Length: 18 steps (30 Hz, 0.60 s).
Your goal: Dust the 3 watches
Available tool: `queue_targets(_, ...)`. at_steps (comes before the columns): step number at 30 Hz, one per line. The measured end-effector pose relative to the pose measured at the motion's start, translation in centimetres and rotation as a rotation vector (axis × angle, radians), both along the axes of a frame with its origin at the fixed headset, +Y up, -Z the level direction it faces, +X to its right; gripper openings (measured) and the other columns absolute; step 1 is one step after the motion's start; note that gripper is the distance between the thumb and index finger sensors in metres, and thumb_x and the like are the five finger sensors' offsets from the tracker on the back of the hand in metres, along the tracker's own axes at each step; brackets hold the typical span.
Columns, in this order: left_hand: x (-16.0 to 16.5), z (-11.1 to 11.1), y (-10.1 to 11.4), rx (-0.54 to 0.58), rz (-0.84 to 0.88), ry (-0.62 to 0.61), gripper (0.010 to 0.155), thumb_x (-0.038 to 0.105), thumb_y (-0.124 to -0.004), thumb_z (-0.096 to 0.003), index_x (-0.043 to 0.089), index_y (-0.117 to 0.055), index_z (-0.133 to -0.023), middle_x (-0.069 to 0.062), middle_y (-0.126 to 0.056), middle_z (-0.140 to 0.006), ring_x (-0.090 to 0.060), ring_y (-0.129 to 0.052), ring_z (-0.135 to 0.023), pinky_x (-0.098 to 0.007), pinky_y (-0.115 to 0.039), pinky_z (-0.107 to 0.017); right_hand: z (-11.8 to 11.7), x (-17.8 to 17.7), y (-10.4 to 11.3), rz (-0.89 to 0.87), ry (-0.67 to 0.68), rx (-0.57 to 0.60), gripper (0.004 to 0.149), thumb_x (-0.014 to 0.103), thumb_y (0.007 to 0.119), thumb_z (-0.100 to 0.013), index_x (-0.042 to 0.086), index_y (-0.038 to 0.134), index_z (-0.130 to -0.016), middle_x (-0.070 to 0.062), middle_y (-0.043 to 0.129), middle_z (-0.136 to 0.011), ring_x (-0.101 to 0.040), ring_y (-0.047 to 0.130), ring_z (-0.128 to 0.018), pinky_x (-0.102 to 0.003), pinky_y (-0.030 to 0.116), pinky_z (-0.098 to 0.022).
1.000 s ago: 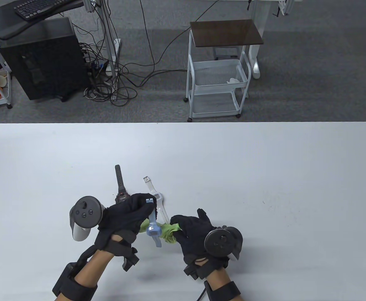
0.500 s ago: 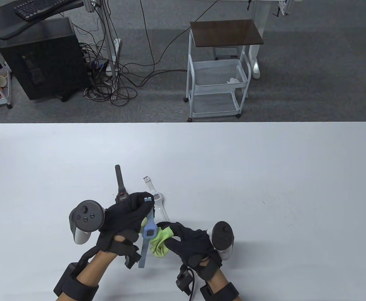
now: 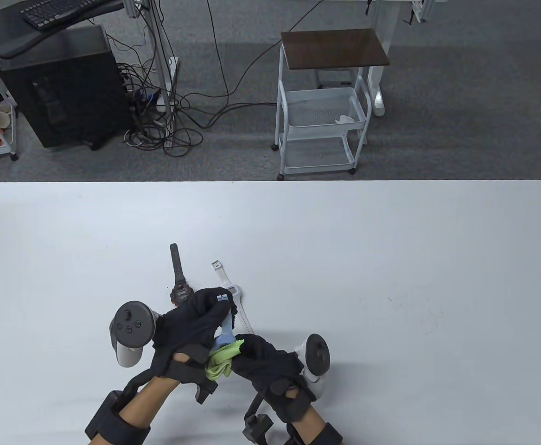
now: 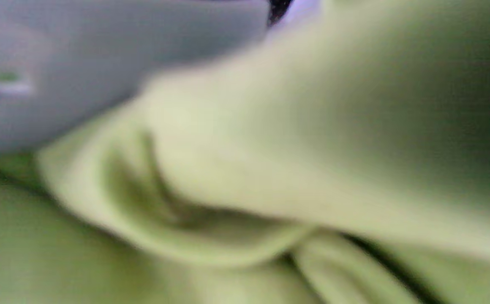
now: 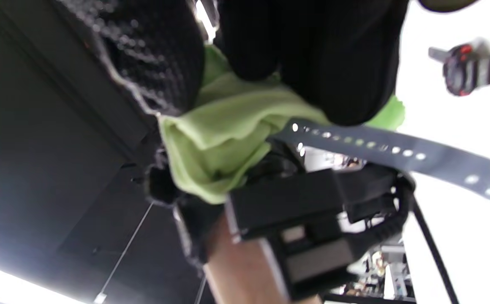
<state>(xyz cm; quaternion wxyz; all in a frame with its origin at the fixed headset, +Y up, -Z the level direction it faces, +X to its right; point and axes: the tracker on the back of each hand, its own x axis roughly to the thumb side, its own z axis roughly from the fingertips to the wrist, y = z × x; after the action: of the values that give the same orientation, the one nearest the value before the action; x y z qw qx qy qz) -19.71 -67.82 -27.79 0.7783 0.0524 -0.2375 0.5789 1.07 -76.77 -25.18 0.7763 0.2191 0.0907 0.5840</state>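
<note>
My left hand point(image 3: 196, 320) grips the upper strap of a light blue watch point(image 3: 224, 330) and holds it above the white table point(image 3: 391, 278). My right hand point(image 3: 258, 354) pinches a green cloth point(image 3: 221, 361) and presses it against the blue watch's face and lower strap. In the right wrist view the cloth point(image 5: 224, 135) is bunched under my fingers, with the holed strap point(image 5: 397, 154) sticking out. A black watch point(image 3: 179, 276) and a white watch point(image 3: 233, 296) lie flat on the table just beyond my left hand. The left wrist view is filled by blurred green cloth point(image 4: 270, 169).
The table stretches wide to the right and far side. Beyond its far edge stand a white wire cart point(image 3: 321, 125) and a black computer tower point(image 3: 66, 88) with tangled cables on the floor.
My right hand has moved left and rolled over, carrying the cloth across the blue watch's face and down over its lower strap. My left hand shifted slightly right, still gripping the strap.
</note>
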Motion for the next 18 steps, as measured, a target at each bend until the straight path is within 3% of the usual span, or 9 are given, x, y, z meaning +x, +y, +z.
queue_targets(2,0.5,0.3,-0.1,0.003,-0.003,-0.017,0.042,0.048,-0.070,-0.0612,0.019,-0.070,-0.092,0.009,-0.092,-0.069,-0.013,-0.095,-0.081,-0.049,-0.069,-0.072,0.1,-0.2,-0.1,0.025,-0.008,0.025,0.081,0.051,0.088,-0.035,0.002,0.061,-0.094,-0.023,0.083,-0.082,-0.035,0.095,-0.057,-0.069,0.056,-0.054)
queue_targets(4,1.1,0.6,-0.2,0.005,-0.003,-0.035,0.042,0.048,-0.070,-0.0612,0.019,-0.069,-0.092,0.009,-0.092,-0.069,-0.013,-0.095,-0.081,-0.049,-0.068,-0.072,0.2,-0.3,-0.2,0.053,0.005,0.033,0.085,0.055,0.086,-0.036,0.003,0.059,-0.097,-0.021,0.082,-0.082,-0.034,0.091,-0.056,-0.068,0.055,-0.054)
queue_targets(6,1.5,0.9,-0.2,0.009,-0.003,-0.052,0.042,0.048,-0.069,-0.0612,0.019,-0.069,-0.092,0.010,-0.092,-0.069,-0.013,-0.095,-0.082,-0.049,-0.068,-0.072,0.2,-0.4,-0.3,0.068,0.011,0.027,0.082,0.058,0.085,-0.035,0.005,0.067,-0.095,-0.022,0.084,-0.080,-0.036,0.089,-0.053,-0.069,0.055,-0.053)
queue_targets(9,1.8,1.1,0.0,0.016,0.012,-0.066,0.042,0.048,-0.069,-0.0612,0.019,-0.069,-0.092,0.010,-0.092,-0.069,-0.013,-0.094,-0.082,-0.050,-0.068,-0.073,0.4,-0.8,-0.4,0.101,0.063,0.053,0.072,0.062,0.081,-0.038,0.012,0.079,-0.090,-0.026,0.075,-0.087,-0.043,0.081,-0.063,-0.071,0.049,-0.053)
queue_targets(12,1.8,1.1,-0.1,0.012,0.011,-0.068,0.042,0.048,-0.069,-0.0614,0.019,-0.069,-0.092,0.010,-0.092,-0.070,-0.013,-0.094,-0.083,-0.050,-0.067,-0.073,0.5,-1.0,0.0,0.072,0.068,0.074,0.062,0.059,0.081,-0.038,0.017,0.085,-0.084,-0.030,0.070,-0.093,-0.050,0.077,-0.072,-0.075,0.044,-0.053)
queue_targets(14,1.6,1.0,-0.2,0.009,0.019,-0.055,0.043,0.048,-0.069,-0.0614,0.020,-0.068,-0.093,0.010,-0.091,-0.070,-0.013,-0.093,-0.084,-0.050,-0.067,-0.073,0.5,-0.9,0.2,0.083,0.037,0.103,0.057,0.056,0.082,-0.038,0.016,0.087,-0.079,-0.029,0.078,-0.090,-0.053,0.081,-0.073,-0.077,0.045,-0.052)
queue_targets(18,1.1,0.6,-0.5,-0.005,0.025,-0.042,0.043,0.049,-0.068,-0.0615,0.020,-0.068,-0.093,0.010,-0.091,-0.072,-0.014,-0.092,-0.085,-0.050,-0.066,-0.073,0.3,-0.6,0.3,0.115,-0.047,0.141,0.052,0.049,0.085,-0.037,0.012,0.088,-0.073,-0.026,0.092,-0.077,-0.045,0.099,-0.060,-0.075,0.052,-0.052)
